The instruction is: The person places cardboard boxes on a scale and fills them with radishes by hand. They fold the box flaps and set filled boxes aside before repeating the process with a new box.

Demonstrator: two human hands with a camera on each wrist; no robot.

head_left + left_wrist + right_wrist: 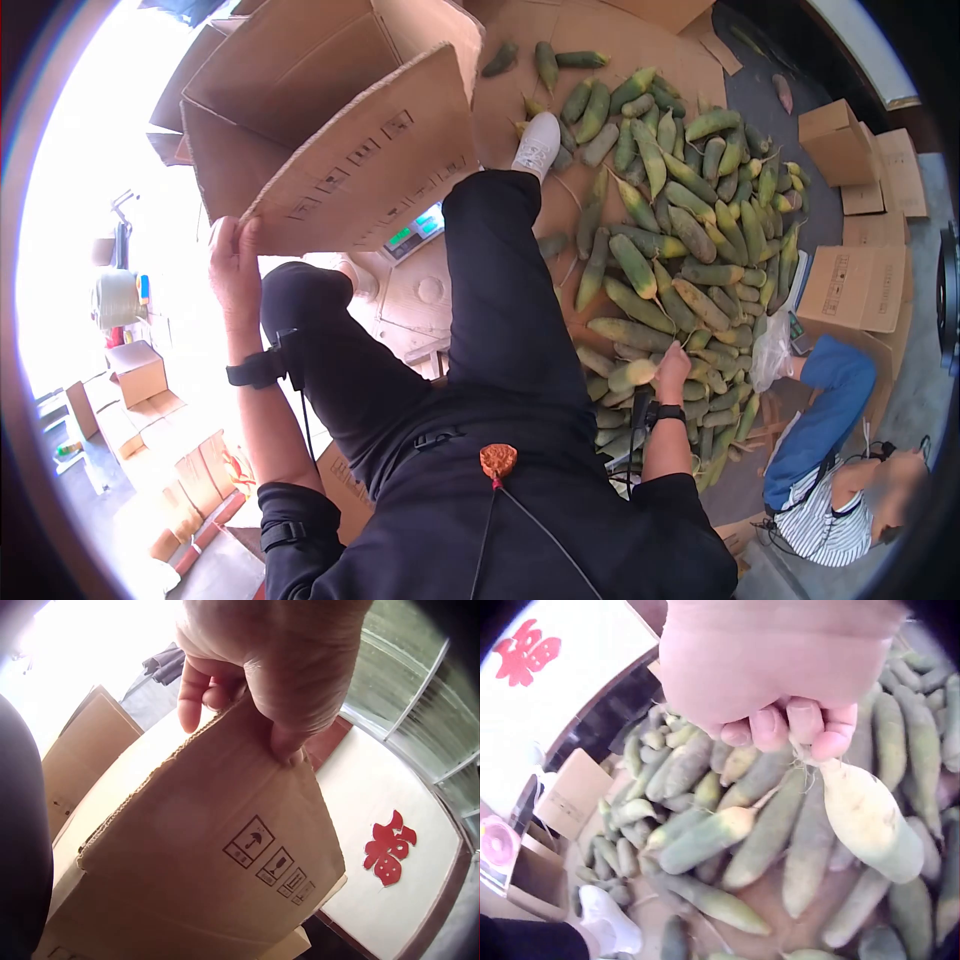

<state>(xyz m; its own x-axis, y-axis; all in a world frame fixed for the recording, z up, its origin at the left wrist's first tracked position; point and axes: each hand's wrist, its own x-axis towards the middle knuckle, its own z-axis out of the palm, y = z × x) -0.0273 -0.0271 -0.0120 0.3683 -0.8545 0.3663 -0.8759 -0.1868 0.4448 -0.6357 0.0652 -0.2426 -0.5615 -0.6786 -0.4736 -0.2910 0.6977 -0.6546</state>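
Note:
My left hand (235,275) grips the top edge of a large open cardboard box (350,165), its fingers on one side and thumb on the other; the left wrist view shows the hand (277,667) on the box flap (195,817) with printed symbols. My right hand (673,370) pinches one radish (632,376) by its root end. In the right wrist view the curled fingers of that hand (780,675) hold the pale root tip of the radish (870,817), whose greener end hangs down to the right, above a pile of green radishes (765,832).
A scale (413,235) with a lit display is partly under the box. The radish pile (690,230) spreads across cardboard on the floor at the right. Another person in a striped shirt (825,520) sits at the lower right, near cardboard boxes (855,285). My shoe (538,145) borders the pile.

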